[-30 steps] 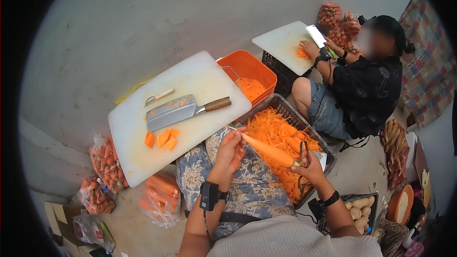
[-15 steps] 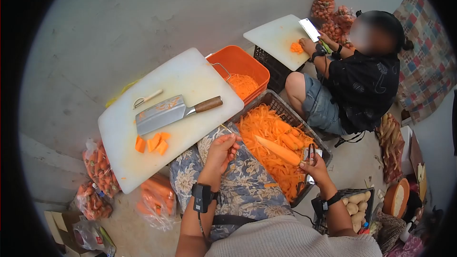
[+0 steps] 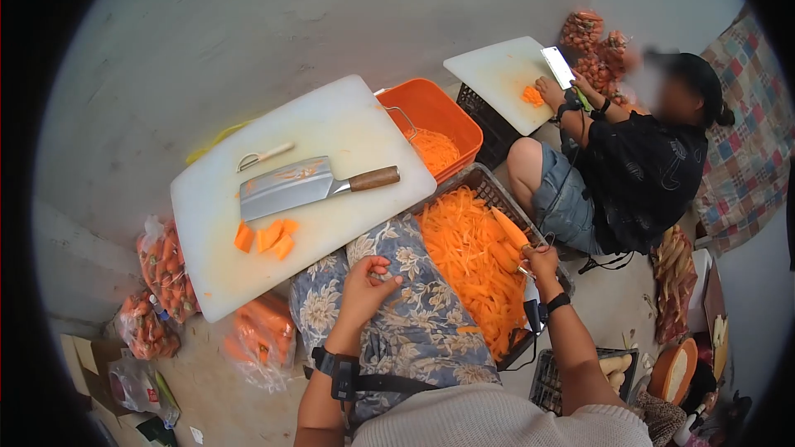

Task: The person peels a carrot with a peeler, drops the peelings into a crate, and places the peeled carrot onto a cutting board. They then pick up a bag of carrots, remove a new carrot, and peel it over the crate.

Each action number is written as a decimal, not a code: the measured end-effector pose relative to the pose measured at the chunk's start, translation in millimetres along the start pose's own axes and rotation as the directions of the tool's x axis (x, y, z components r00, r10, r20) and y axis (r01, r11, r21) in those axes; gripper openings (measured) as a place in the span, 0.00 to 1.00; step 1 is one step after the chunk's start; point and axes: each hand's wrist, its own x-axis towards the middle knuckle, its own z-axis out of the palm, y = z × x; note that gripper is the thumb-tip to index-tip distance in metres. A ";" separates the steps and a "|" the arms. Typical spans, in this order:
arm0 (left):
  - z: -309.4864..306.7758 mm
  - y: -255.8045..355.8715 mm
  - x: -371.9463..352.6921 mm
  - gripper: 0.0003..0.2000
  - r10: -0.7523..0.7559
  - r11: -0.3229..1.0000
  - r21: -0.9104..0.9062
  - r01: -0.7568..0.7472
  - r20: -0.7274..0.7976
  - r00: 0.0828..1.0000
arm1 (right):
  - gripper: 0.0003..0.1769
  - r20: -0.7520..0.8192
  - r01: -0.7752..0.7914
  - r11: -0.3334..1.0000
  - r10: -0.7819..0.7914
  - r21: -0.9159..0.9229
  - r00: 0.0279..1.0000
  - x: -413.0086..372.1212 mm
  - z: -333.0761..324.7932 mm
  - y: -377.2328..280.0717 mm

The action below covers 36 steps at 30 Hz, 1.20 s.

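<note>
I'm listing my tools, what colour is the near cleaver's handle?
The handle is brown wood, seen best in the head view.

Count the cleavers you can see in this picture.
2. The near cleaver lies flat on the big white cutting board. The far cleaver is held by the co-worker over the smaller cutting board. Others could be hidden.

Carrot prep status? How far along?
Done: crate heaped with peelings, a few chunks cut on the board beside the cleaver. In hand: right hand grips a carrot over the crate; left hand rests empty on the lap. Left: full bags of carrots on the floor by the board.
</note>
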 end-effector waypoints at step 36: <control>34.2 39.1 -45.3 0.12 0.425 0.766 0.465 -0.443 0.150 0.893 | 0.22 0.635 0.488 0.862 -0.454 0.137 0.625 -97.9 89.3 -51.7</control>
